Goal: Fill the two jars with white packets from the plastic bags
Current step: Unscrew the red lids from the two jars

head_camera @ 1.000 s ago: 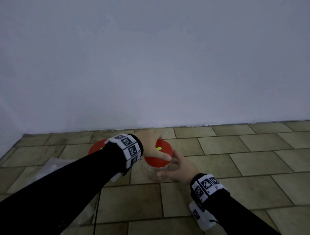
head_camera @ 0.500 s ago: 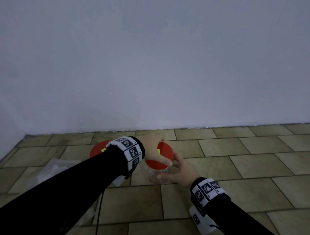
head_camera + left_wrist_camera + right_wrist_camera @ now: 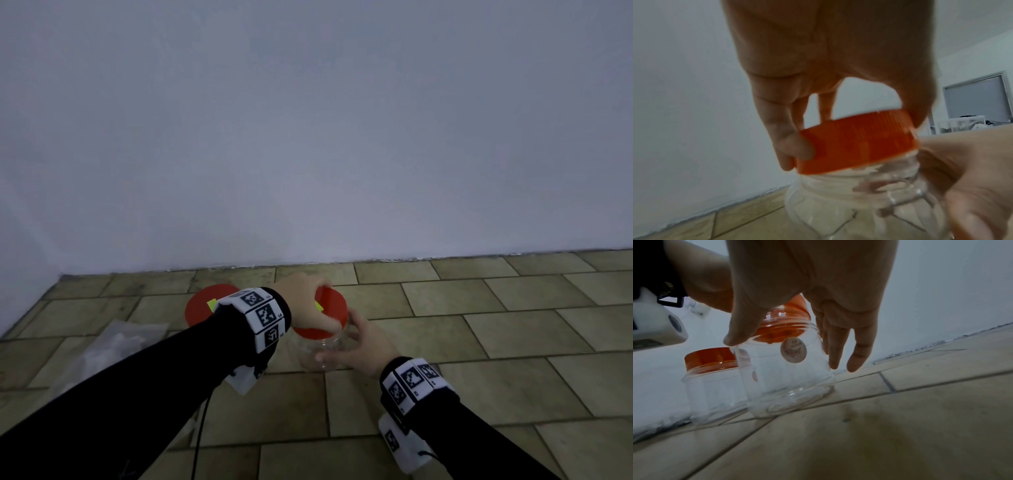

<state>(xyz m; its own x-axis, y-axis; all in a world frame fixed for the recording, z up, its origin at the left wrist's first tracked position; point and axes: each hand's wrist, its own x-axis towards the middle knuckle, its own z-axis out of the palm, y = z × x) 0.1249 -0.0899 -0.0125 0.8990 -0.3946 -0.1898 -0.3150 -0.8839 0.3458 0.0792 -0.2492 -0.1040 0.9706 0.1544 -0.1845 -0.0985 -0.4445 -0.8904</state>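
Observation:
Two clear, empty jars with red-orange lids stand on the tiled floor. My left hand (image 3: pixel 329 305) grips the lid (image 3: pixel 859 142) of the nearer jar (image 3: pixel 787 382) from above. That lid sits tilted, with the neck threads (image 3: pixel 857 180) showing under it. My right hand (image 3: pixel 337 337) holds this jar's body, thumb (image 3: pixel 740 331) on the near side and fingers (image 3: pixel 838 345) on the far side. The second jar (image 3: pixel 711 386) stands closed to the left, its lid (image 3: pixel 205 305) partly behind my left wrist. A crumpled plastic bag (image 3: pixel 113 346) lies at the left; no packets can be made out in it.
A white wall (image 3: pixel 308 137) rises just behind the jars and meets a side wall at the far left. Bare floor tiles (image 3: pixel 496 335) stretch to the right and toward me. A cable (image 3: pixel 202 428) hangs from my left wrist.
My left hand has turned on the lid, which now sits tilted and raised on the jar's neck. The right hand keeps its hold on the jar's body.

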